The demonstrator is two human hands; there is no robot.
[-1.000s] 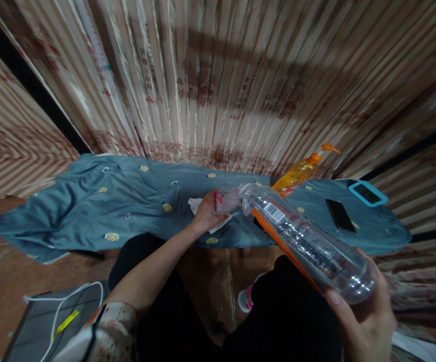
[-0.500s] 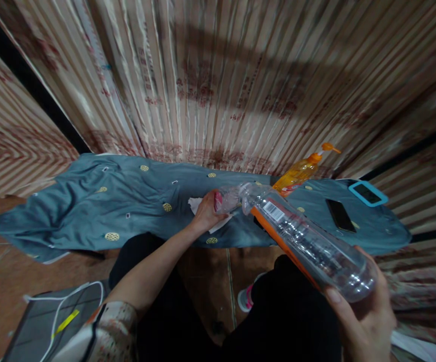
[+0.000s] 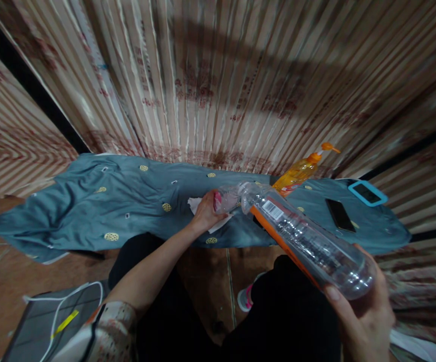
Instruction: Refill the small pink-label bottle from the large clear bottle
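My right hand (image 3: 370, 311) is wrapped round the base of a large clear plastic bottle (image 3: 308, 241) with an orange label and a barcode. This bottle is tipped, its neck end down to the left. My left hand (image 3: 205, 213) is closed round a small clear bottle (image 3: 228, 197) with some pink at its held end. The necks of the two bottles meet or overlap; whether they touch I cannot tell. White tissue (image 3: 218, 226) lies under my left hand. Behind the large bottle, a pump bottle (image 3: 295, 175) of orange-yellow liquid stands on the cloth.
A blue-green patterned cloth (image 3: 75, 201) covers the low bench. At its right end lie a black phone (image 3: 340, 215) and a blue-framed device (image 3: 367, 193). Striped curtains (image 3: 218, 75) hang close behind. A grey box (image 3: 33, 327) with a white cable stands at lower left.
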